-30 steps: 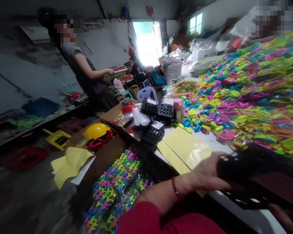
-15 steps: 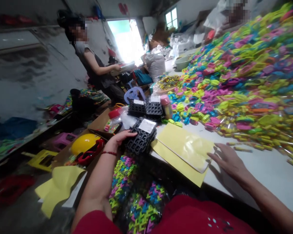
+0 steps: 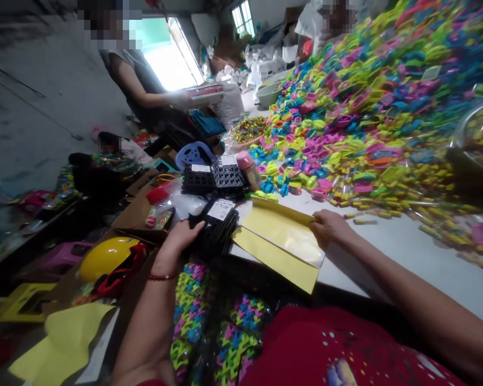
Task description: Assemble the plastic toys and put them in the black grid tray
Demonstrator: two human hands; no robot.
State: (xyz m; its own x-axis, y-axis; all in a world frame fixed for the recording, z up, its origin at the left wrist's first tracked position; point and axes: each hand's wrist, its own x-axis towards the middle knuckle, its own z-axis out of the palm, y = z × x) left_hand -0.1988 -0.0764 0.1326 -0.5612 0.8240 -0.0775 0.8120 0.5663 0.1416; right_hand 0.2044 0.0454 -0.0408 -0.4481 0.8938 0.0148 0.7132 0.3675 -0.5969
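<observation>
Left hand (image 3: 181,237): thumb lies on the left edge of the near stack of black trays (image 3: 216,231); other fingers mostly hidden, so cannot tell whether they grasp it. Tray openings lost in shadow. Right hand (image 3: 330,228): fingers pinch the right edge of the yellow sheets (image 3: 276,230); fingertips partly obscured. Toy pile (image 3: 346,112) is cut off at right.

Sheets lie just right of the near stack, overlapping, far edge curled up, glare on the upper one. Stack bears a white label (image 3: 221,209).

Surface: white table (image 3: 410,249), pile covering its far right. Room: co-worker (image 3: 134,80) stands far left, near a bright opening (image 3: 156,56).
</observation>
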